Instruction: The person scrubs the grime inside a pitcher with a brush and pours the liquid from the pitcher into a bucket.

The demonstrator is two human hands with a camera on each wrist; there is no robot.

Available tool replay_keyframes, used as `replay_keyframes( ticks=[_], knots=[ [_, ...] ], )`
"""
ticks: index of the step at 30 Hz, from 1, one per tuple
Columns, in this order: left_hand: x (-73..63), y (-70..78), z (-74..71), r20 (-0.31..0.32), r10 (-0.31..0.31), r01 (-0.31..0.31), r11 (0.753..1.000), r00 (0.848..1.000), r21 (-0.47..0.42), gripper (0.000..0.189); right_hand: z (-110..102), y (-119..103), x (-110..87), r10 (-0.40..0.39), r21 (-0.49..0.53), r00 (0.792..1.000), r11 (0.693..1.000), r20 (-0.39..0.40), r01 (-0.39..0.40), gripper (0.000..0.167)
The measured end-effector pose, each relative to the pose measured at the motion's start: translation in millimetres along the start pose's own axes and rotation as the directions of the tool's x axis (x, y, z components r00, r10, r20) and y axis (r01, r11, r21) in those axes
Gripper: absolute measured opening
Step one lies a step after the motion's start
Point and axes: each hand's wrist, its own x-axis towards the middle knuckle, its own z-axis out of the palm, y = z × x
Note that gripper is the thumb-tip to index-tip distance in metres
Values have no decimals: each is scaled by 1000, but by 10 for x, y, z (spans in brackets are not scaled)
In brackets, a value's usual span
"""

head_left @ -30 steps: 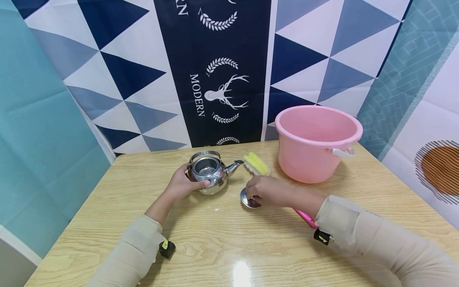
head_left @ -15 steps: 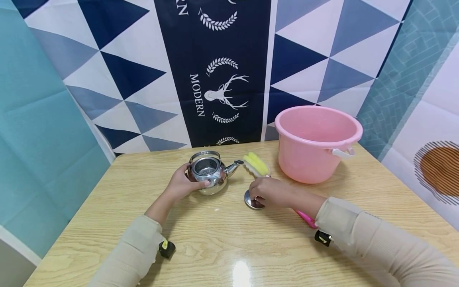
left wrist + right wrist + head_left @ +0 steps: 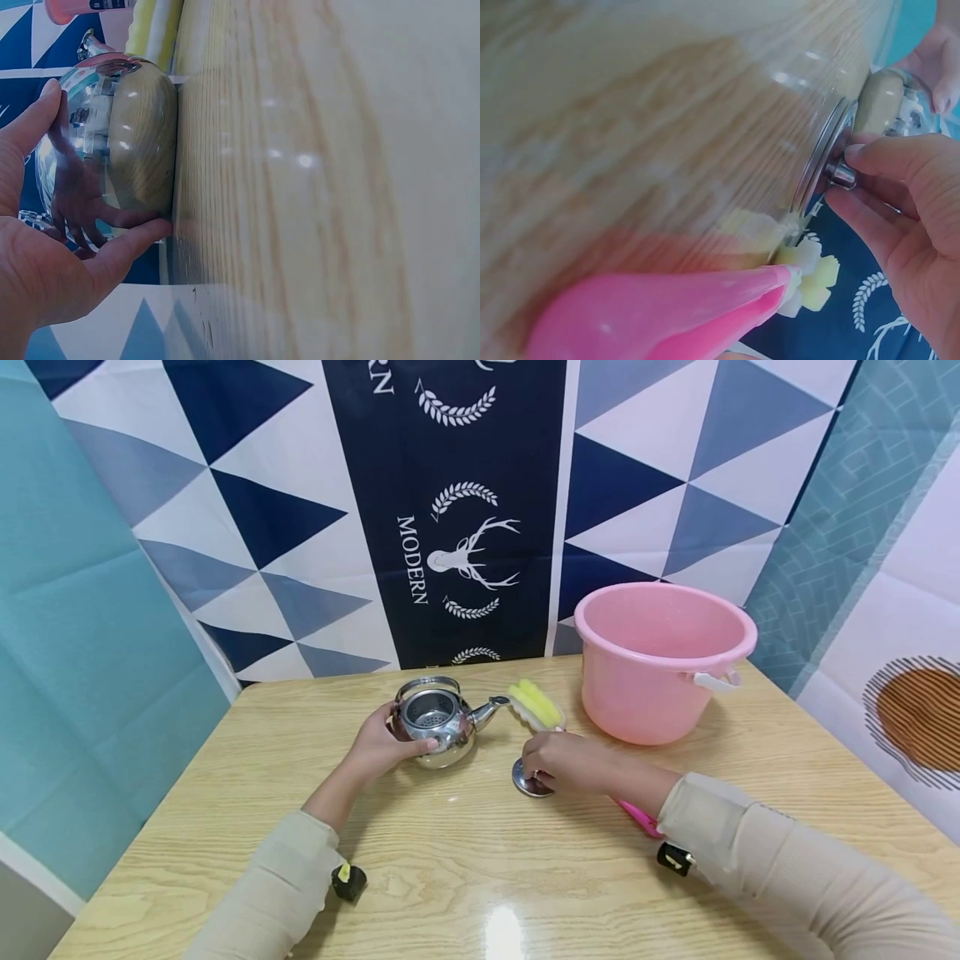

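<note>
A shiny steel teapot (image 3: 444,745) stands uncovered on the table, a perforated strainer (image 3: 430,718) showing in its mouth and its spout pointing right. My left hand (image 3: 378,745) holds it by the side, thumb across the front and fingers behind the body. In the left wrist view the same hand (image 3: 64,255) spans the teapot's rounded wall (image 3: 142,142). Right of the spout, my right hand (image 3: 566,762) pinches the knob of a round steel lid (image 3: 525,783) that lies flat on the table. The right wrist view shows thumb and fingers at the small metal knob (image 3: 844,176).
Behind the right hand lies a sponge brush with a yellow and white head (image 3: 536,703); its pink handle (image 3: 637,817) passes under the right forearm. A pink bucket (image 3: 652,702) with a white handle grip stands at the back right. Patterned cloth (image 3: 480,510) hangs behind the wooden table (image 3: 435,868).
My right hand and the lid slid slightly right, away from the teapot, between the first two frames, and have held still since. The left hand and teapot have not moved.
</note>
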Motion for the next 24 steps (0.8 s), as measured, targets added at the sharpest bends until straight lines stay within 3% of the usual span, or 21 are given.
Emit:
replay_keyframes(
  ticks=[24],
  knots=[
    [-2,0,13,-8,-5,5,1000,1000,-9,97,-95,-31,71,11,-84,999,996,-52,-16,14]
  ],
)
